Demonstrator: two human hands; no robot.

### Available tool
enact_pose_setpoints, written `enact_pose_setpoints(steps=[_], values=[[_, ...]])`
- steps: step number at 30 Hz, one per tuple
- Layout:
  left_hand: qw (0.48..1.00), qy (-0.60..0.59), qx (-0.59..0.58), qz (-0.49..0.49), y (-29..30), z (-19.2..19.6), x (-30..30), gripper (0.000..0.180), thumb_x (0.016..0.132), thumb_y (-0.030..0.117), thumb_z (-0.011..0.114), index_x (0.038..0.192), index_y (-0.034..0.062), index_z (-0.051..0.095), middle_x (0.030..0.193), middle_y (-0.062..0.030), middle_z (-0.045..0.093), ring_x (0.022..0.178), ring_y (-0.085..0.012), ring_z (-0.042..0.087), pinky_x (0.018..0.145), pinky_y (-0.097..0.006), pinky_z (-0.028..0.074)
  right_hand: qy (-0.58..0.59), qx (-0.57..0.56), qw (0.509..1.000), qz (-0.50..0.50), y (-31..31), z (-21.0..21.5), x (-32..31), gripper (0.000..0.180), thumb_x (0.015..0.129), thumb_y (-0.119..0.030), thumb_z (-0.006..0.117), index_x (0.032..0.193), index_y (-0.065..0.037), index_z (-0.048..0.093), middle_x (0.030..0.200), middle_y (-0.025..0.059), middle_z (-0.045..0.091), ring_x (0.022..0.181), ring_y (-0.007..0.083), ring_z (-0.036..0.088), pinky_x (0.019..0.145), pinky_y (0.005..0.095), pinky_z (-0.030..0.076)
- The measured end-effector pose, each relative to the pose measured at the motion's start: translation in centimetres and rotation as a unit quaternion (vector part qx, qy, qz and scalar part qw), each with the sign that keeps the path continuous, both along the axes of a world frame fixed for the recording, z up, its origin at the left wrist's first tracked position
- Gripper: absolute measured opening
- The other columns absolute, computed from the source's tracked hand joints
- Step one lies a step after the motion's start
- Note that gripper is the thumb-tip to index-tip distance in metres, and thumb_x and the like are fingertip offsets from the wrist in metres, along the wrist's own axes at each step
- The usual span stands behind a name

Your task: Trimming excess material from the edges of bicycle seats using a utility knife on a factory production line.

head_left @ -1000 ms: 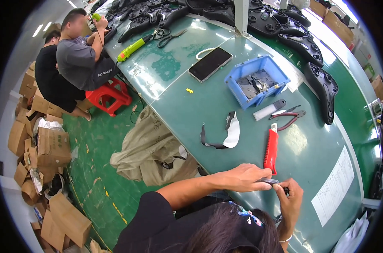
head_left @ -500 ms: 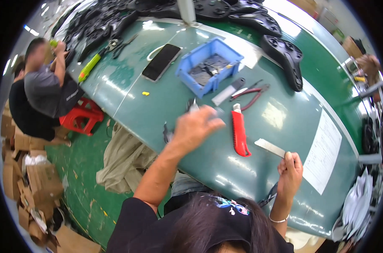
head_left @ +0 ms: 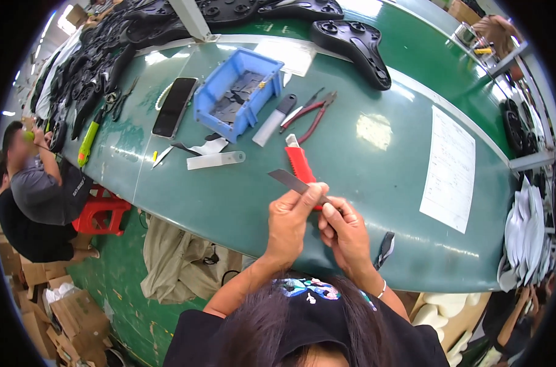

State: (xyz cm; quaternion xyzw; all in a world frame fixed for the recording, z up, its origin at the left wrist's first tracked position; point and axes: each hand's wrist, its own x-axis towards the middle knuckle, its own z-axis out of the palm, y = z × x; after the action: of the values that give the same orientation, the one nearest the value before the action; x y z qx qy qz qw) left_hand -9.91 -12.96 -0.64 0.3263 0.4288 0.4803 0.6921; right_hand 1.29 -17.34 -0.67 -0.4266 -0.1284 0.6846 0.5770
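Observation:
Both my hands meet over the near middle of the table around a long, dark knife blade (head_left: 283, 178). My left hand (head_left: 288, 227) is closed, its thumb and fingers pinching the blade along its length. Beside it, my right hand (head_left: 346, 235) is also closed, fingertips at the blade's lower end. Just beyond them, partly behind my fingers, lies a red utility knife (head_left: 300, 164). A translucent plastic sleeve (head_left: 215, 160) lies left of it, near some dark and pale scraps (head_left: 209, 147). A second clear sleeve with a dark cap (head_left: 274, 121) lies farther back.
A blue bin (head_left: 205, 110) holds dark flat pieces. Around it are a phone (head_left: 174, 107), red-handled pliers (head_left: 311, 116) and a yellow-green tool (head_left: 89, 142). A printed sheet (head_left: 449, 168) lies right. Black moulded parts (head_left: 351, 46) line the back. A person sits far left.
My left hand has left the table's left part and joined my right hand at the blade, which was in the right hand alone. The view has shifted, and the translucent sleeve is now uncovered.

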Motion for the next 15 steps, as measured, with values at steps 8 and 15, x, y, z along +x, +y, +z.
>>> enact_pose_setpoints(steps=[8,15], values=[[0.998,0.002,0.035,-0.053,1.1,0.4,-0.7,0.024,0.091,0.021,0.061,0.098,-0.0008,0.067,0.084,-0.0041,0.066,0.080,-0.0106,0.058,0.077,-0.028,0.044,-0.298,0.066,0.944,0.125,-1.0,0.1,1.8,0.021,0.093,-0.016,0.056,0.108,-0.002,0.055,0.071,-0.0020,0.051,0.058,0.0045,0.046,0.052,0.0200,0.037],[0.988,0.021,-0.018,-0.150,0.3,1.3,-0.6,0.022,0.090,0.017,0.063,0.100,-0.0023,0.066,0.077,-0.0029,0.063,0.068,-0.0065,0.056,0.060,-0.022,0.045,-0.223,0.049,0.962,0.153,-1.4,0.3,1.5,0.021,0.094,-0.017,0.054,0.106,0.000,0.052,0.072,0.0020,0.054,0.055,0.0062,0.048,0.050,0.0198,0.040]])
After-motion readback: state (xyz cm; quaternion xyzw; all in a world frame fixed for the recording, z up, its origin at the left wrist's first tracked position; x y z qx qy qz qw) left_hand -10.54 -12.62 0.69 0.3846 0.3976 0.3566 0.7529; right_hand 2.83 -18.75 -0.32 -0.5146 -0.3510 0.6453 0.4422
